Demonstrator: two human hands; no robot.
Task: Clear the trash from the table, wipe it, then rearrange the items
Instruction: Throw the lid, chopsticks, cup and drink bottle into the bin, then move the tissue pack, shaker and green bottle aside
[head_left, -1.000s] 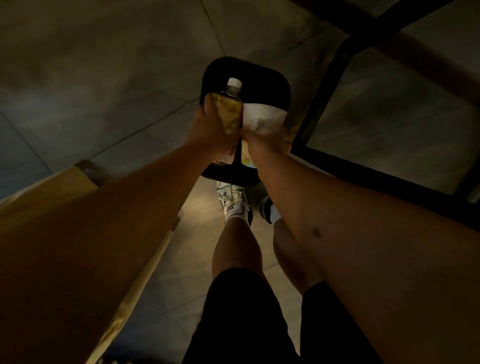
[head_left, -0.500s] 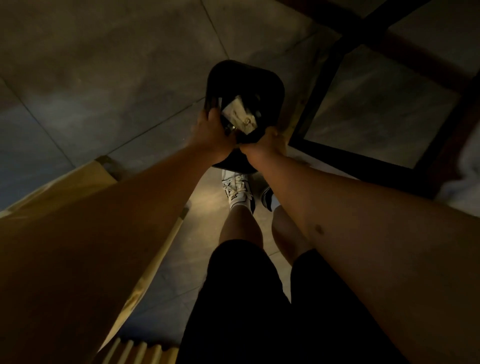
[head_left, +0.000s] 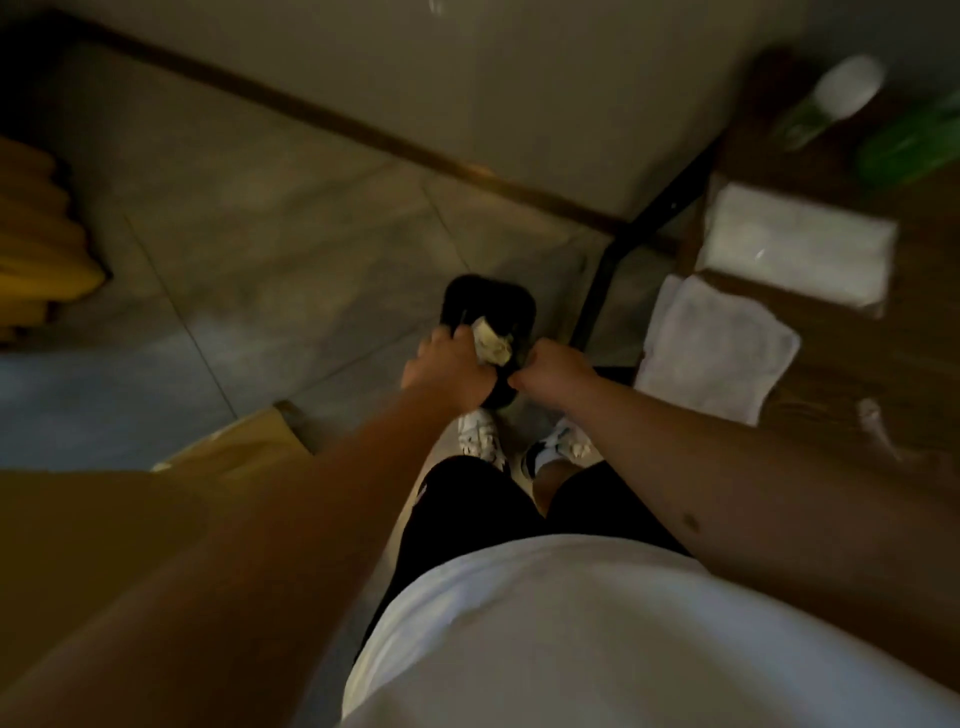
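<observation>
A black bin (head_left: 488, 299) stands on the floor in front of my feet. Crumpled pale trash (head_left: 491, 347) lies inside it near the front rim. My left hand (head_left: 447, 366) curls over the bin's near left rim, its fingers right beside the trash. At the near right rim, my right hand (head_left: 556, 371) is closed in a fist on the edge. The frame is dark and blurred. The wooden table (head_left: 852, 364) is at the right edge of view, apart from both hands.
On the table lie a white cloth (head_left: 717, 353), a white tissue pack (head_left: 795, 249), a white-capped bottle (head_left: 831, 98) and a green object (head_left: 909, 145). A black table leg (head_left: 602, 280) rises beside the bin. A brown box (head_left: 244, 447) sits at left, yellow curtain (head_left: 36, 239) far left.
A second ago my hands held a bottle and a paper cup over the bin. Both now lie inside it. My view has lifted and swung right, bringing the table top into sight.
</observation>
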